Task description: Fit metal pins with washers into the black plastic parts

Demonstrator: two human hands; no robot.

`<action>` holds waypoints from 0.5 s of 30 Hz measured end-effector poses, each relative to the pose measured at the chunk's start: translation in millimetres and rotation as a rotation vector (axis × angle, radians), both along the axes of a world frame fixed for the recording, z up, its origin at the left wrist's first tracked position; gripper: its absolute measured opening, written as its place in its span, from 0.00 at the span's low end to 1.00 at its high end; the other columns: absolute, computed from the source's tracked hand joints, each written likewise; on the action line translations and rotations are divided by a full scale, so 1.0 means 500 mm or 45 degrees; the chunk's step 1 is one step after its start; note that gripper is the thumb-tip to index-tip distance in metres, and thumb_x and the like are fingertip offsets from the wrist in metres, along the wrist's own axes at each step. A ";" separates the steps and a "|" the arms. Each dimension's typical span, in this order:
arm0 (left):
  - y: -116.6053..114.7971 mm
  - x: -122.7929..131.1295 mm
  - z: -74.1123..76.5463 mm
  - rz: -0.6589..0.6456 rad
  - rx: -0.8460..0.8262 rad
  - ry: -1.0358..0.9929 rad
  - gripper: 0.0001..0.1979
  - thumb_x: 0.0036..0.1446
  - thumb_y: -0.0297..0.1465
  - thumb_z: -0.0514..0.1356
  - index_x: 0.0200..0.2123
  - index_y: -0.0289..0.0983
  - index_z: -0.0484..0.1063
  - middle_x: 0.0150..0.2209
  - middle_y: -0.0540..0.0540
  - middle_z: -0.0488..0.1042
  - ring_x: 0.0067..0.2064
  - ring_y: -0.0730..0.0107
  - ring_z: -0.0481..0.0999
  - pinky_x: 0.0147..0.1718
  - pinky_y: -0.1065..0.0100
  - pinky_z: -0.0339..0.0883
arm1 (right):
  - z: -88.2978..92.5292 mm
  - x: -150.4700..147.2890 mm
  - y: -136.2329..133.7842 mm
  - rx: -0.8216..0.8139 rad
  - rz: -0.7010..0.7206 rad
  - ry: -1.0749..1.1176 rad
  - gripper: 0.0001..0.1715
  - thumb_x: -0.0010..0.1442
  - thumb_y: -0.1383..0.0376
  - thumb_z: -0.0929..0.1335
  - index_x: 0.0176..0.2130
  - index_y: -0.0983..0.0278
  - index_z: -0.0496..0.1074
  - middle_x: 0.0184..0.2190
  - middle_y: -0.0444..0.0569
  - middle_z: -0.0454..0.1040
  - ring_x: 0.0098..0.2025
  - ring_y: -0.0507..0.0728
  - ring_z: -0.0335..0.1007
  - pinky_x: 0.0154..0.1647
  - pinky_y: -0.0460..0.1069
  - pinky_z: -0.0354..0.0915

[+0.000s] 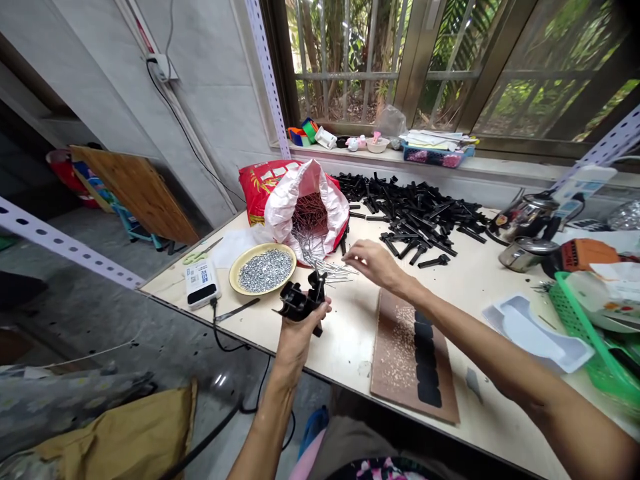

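My left hand point(303, 317) is closed around several black plastic parts point(295, 301), which have curved, clip-like ends and stick up above the fingers. To its right, my right hand point(373, 263) hovers over the table with fingers bent toward the thumb in a pinch; whatever may be between the fingertips is too small to make out. Just left of those fingertips lie loose thin metal pins point(335, 270), spilling from the mouth of a red and white bag point(277, 207) that holds many reddish-brown ones. A yellow dish point(235, 283) of small silvery metal pieces sits beside the bag.
A large heap of black plastic parts point(415, 207) lies under the window. A brown board point(395, 373) with a row of black pieces point(427, 360) is near the front edge. White device point(200, 280), scissors point(200, 255), kettle point(533, 213) and green basket point(575, 327) also occupy the table.
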State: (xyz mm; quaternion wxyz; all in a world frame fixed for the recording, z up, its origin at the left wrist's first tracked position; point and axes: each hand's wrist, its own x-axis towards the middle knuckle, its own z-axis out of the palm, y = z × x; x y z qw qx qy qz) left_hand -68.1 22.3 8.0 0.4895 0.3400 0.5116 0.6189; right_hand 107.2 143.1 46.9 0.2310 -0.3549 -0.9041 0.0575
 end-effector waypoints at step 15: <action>0.010 0.027 0.010 -0.045 0.037 -0.185 0.17 0.41 0.31 0.69 0.36 0.36 0.70 0.32 0.48 0.77 0.34 0.68 0.77 0.40 0.64 0.68 | -0.145 -0.080 0.034 -0.046 -0.151 -0.602 0.13 0.62 0.72 0.59 0.40 0.69 0.71 0.40 0.57 0.72 0.45 0.61 0.63 0.46 0.55 0.54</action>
